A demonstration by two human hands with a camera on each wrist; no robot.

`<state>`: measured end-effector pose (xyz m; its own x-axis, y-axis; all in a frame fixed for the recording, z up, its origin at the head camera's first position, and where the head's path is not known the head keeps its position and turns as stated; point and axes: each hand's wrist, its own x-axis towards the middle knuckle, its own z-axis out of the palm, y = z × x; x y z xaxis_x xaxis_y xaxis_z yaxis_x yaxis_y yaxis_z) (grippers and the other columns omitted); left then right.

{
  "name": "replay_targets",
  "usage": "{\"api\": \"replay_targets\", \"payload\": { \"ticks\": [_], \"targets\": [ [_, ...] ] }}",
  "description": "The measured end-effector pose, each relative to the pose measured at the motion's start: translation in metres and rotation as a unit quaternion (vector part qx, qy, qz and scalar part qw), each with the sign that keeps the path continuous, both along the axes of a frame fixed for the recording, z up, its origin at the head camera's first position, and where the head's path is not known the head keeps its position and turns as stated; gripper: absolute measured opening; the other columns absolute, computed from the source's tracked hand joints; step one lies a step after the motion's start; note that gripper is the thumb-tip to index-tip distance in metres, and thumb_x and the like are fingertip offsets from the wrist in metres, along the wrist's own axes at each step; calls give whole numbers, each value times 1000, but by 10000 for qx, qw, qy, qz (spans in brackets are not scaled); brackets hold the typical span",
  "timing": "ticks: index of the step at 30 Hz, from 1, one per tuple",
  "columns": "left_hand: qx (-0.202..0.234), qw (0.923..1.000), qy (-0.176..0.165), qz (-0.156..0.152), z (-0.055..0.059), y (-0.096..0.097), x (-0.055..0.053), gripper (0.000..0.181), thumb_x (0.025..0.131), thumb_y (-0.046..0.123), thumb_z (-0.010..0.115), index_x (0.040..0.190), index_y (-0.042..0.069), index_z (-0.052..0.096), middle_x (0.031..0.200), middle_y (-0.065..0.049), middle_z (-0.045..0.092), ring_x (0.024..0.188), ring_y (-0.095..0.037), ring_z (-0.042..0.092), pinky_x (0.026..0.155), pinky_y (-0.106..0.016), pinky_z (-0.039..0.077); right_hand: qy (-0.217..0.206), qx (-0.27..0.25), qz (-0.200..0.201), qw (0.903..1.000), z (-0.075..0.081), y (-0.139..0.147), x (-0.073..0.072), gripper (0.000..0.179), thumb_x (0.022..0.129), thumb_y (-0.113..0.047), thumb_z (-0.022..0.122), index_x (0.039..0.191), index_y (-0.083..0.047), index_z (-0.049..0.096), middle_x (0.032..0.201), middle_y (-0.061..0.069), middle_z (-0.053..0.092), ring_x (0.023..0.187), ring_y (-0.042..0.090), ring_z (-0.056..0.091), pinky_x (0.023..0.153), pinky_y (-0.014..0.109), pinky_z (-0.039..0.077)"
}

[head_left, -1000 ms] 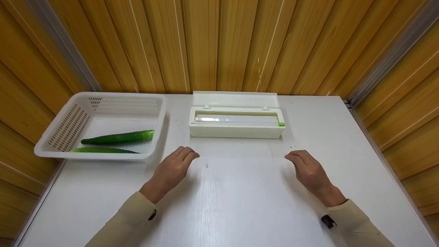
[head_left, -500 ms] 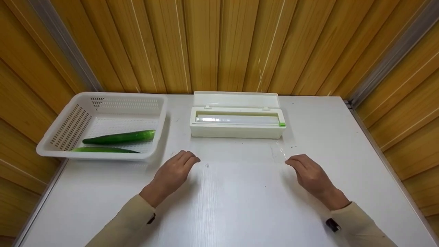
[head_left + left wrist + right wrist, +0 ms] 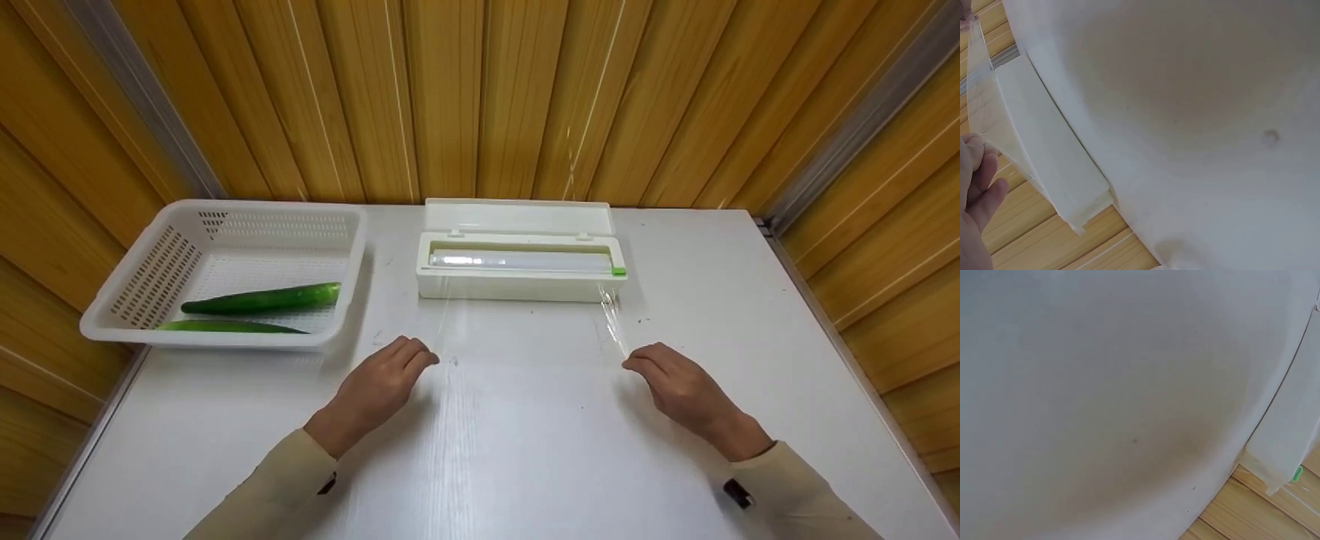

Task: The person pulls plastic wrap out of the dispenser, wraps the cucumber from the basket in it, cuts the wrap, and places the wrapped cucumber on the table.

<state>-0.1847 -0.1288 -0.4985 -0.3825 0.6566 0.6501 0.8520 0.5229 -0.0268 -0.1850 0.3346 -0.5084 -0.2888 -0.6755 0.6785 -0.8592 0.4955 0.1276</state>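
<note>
A sheet of clear cling film (image 3: 613, 322) stretches from the roll (image 3: 517, 261) in a white dispenser box (image 3: 517, 288) toward me. My left hand (image 3: 382, 382) pinches one front corner of the film between thumb and fingers. At the other corner, my right hand (image 3: 679, 390) pinches it too. In the left wrist view, the film (image 3: 988, 107) runs taut from the left hand (image 3: 979, 180) past the box (image 3: 1053, 129). The right wrist view has the box (image 3: 1289, 405) at its right edge, the right hand out of view.
The box's lid (image 3: 517, 217) stands raised at the back, and a green slider (image 3: 619, 271) sits at its right end. A white perforated basket (image 3: 349, 277) at the left holds two cucumbers, one dark green (image 3: 262, 299). Wood-panelled walls (image 3: 480, 97) enclose the white table (image 3: 517, 450).
Both hands have drawn slightly back toward the person, pulling the cling film further from the box. Its side edges now show as bright, tight lines.
</note>
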Motion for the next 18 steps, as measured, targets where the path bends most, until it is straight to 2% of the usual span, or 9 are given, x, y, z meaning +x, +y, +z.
{"api": "replay_targets", "payload": {
  "ticks": [6, 13, 18],
  "targets": [
    [-79, 9993, -341, -127, 0, -2, 1, 31, 85, -26, 66, 102, -1, 68, 97, -10, 64, 85, -24, 64, 74, -28, 59, -161, 169, 55, 9997, 1, 1, 1, 39, 113, -1, 36, 98, 3, 71, 98, 12, 68, 85, 23, 68, 72, 31, 59],
    [-140, 9992, -352, -101, 0, -1, 4, 39, 75, -25, 80, 101, 1, 69, 96, -8, 65, 86, -21, 64, 75, -26, 59, -327, 222, 9, 9992, 1, 2, 7, 42, 116, -6, 35, 98, 3, 72, 98, 11, 67, 85, 22, 69, 73, 31, 60],
    [-124, 9992, -355, -135, 2, -2, 6, 37, 76, -22, 83, 100, 2, 69, 95, -7, 65, 84, -20, 64, 75, -26, 59, -369, 242, -39, 9990, 1, 2, 10, 43, 116, -8, 35, 98, 2, 72, 99, 10, 68, 86, 22, 69, 74, 30, 60]
  ]
}}
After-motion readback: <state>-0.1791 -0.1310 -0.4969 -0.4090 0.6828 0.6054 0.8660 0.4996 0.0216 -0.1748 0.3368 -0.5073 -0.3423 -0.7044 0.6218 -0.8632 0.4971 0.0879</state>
